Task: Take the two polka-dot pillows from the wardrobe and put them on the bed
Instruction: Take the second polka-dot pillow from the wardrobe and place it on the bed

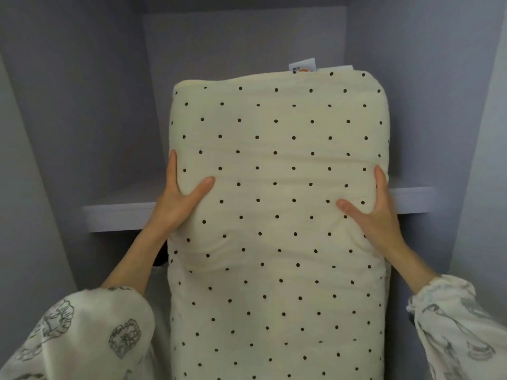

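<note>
I have the polka-dot pillow (277, 215) clamped between both hands, left grip (178, 198) and right grip (375, 212) curled round its side edges, half out over the wardrobe shelf (120, 215).

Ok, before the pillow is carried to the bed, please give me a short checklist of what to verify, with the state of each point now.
1. Left hand holds the pillow: ok, thumb on top, fingers round the left edge.
2. Right hand holds it: ok, thumb on top, fingers round the right edge.
3. Grip is balanced: ok, the hands sit opposite each other.
4. Pillow is free of the shelf: cannot tell, its far half lies over the shelf and the underside is hidden.
5. Second pillow is located: cannot tell, only one shows.
6. Way to the bed is free: cannot tell, the bed is out of view.
</note>
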